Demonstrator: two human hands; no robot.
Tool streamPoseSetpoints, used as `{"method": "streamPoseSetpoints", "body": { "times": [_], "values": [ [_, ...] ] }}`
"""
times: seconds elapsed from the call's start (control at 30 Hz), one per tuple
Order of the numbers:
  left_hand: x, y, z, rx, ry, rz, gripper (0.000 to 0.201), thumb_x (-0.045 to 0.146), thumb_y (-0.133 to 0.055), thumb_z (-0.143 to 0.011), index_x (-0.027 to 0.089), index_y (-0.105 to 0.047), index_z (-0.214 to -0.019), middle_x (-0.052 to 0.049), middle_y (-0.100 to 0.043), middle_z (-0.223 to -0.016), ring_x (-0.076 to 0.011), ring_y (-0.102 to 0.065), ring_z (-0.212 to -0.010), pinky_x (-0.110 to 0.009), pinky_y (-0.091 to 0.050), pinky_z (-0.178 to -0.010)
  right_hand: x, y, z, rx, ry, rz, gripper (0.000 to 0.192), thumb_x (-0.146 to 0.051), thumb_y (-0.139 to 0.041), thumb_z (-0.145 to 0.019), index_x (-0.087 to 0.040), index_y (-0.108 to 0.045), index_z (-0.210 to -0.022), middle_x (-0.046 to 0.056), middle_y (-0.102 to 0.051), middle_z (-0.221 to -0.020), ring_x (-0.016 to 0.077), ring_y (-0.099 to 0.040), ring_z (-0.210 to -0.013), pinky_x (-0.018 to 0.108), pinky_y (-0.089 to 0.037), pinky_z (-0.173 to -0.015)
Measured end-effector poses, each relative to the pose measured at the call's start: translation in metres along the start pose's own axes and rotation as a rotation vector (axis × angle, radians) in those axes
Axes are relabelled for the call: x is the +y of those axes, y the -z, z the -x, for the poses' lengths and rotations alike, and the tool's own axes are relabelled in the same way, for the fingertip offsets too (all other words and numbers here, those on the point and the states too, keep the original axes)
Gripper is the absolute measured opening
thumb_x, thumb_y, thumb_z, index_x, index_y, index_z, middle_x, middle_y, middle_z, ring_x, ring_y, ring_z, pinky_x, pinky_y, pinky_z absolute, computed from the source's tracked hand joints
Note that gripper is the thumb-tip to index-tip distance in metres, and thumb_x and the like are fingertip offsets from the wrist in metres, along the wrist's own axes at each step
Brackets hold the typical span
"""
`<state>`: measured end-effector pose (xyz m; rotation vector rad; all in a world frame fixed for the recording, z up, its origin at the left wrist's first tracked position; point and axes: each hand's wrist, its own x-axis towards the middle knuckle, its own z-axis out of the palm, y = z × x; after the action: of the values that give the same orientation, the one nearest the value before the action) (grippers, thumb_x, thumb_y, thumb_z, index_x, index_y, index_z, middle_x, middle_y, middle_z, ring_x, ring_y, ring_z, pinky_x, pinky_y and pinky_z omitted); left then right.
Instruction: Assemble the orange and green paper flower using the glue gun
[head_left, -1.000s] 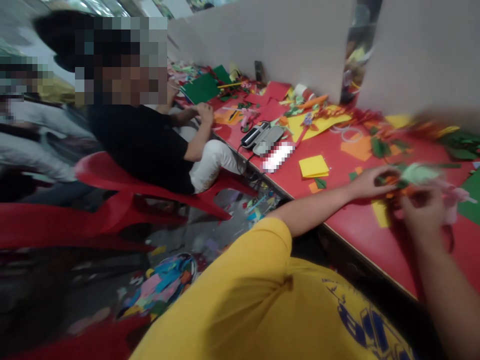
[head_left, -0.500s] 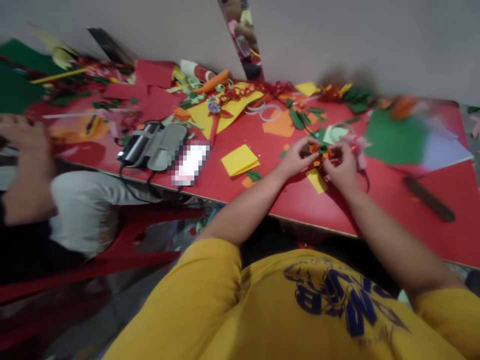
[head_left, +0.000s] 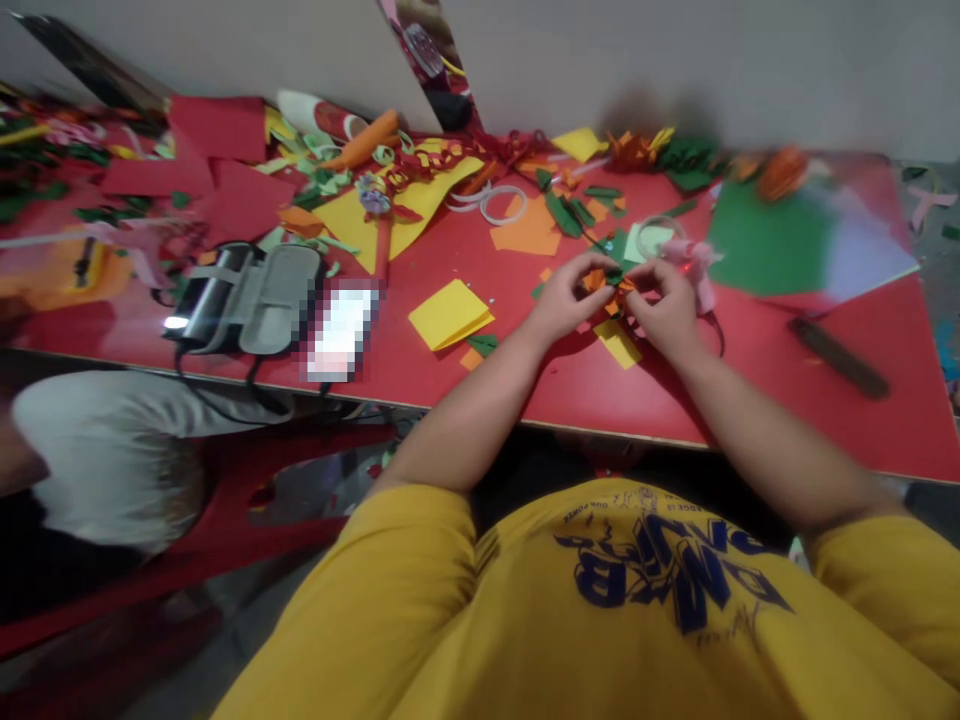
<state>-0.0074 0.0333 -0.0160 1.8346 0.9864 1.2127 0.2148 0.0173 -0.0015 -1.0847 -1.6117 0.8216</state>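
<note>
Between my two hands is an orange paper flower (head_left: 616, 290) with a dark green middle, held just above the red table (head_left: 525, 395). My left hand (head_left: 571, 292) pinches its left side with thumb and forefinger. On the right side, my right hand (head_left: 664, 305) closes its fingers on the same flower. A small yellow paper piece (head_left: 619, 343) lies under the hands. Behind my right hand are a pink paper flower (head_left: 694, 262) with a red glow beside it and a tape ring (head_left: 660, 238) on pale green paper.
A folded yellow paper (head_left: 451, 314), a lit phone (head_left: 343, 330) and an open grey case (head_left: 277, 295) lie to the left. A dark brown strip (head_left: 838, 358) and green paper (head_left: 772, 240) lie to the right. Another person's leg (head_left: 105, 440) is at lower left.
The view has turned, so the table things sit further left. Both my hands stay on the orange flower. The other person's hand at the far left has mostly gone out of view.
</note>
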Motion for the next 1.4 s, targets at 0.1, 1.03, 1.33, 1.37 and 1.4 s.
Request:
{"method": "streamPoseSetpoints", "body": {
  "times": [0.1,1.03,1.33,1.37,1.4],
  "values": [
    [0.005,0.001,0.002,-0.025,-0.014,-0.054,0.050,0.065,-0.081,-0.105,0.023,-0.075,-0.131,-0.013,-0.085,-0.133,-0.0283,-0.080,-0.126,-0.040,-0.063,-0.113,-0.002,0.000,0.000,0.015,0.030,0.020,0.018,-0.021,-0.070,-0.087,-0.027,-0.075,-0.104,0.004,-0.084,-0.105,0.0233,-0.080,-0.099,0.038,-0.070,-0.089],
    [0.002,-0.012,0.000,0.040,0.005,0.102,0.022,0.038,-0.083,-0.096,0.024,-0.074,-0.111,-0.004,-0.077,-0.108,-0.0192,-0.073,-0.101,-0.032,-0.058,-0.096,-0.008,-0.006,0.000,0.120,0.098,0.053,0.017,-0.013,-0.078,-0.093,-0.026,-0.088,-0.094,0.004,-0.086,-0.098,0.0242,-0.079,-0.095,0.041,-0.064,-0.091],
    [0.011,-0.011,-0.001,0.012,0.144,0.145,0.025,0.037,-0.087,-0.092,0.022,-0.079,-0.111,-0.005,-0.082,-0.111,-0.0204,-0.075,-0.106,-0.033,-0.058,-0.099,-0.004,-0.002,-0.005,0.087,-0.031,-0.027,0.015,-0.023,-0.083,-0.091,-0.026,-0.094,-0.101,0.004,-0.091,-0.099,0.0237,-0.083,-0.092,0.039,-0.064,-0.082],
    [0.012,-0.011,-0.002,0.013,0.188,0.184,0.026,0.038,-0.088,-0.092,0.022,-0.078,-0.110,-0.004,-0.081,-0.108,-0.0193,-0.074,-0.102,-0.031,-0.058,-0.094,-0.004,-0.002,-0.006,0.088,-0.035,-0.043,0.018,-0.027,-0.085,-0.091,-0.026,-0.094,-0.106,0.004,-0.092,-0.100,0.0235,-0.083,-0.091,0.038,-0.064,-0.080],
    [0.014,-0.011,-0.002,0.012,0.234,0.237,0.029,0.041,-0.090,-0.092,0.022,-0.076,-0.108,-0.003,-0.079,-0.105,-0.0181,-0.073,-0.096,-0.030,-0.058,-0.089,-0.004,-0.002,-0.006,0.094,-0.027,-0.059,0.023,-0.030,-0.087,-0.091,-0.025,-0.094,-0.112,0.004,-0.092,-0.101,0.0235,-0.084,-0.092,0.038,-0.065,-0.079]
  ]
}}
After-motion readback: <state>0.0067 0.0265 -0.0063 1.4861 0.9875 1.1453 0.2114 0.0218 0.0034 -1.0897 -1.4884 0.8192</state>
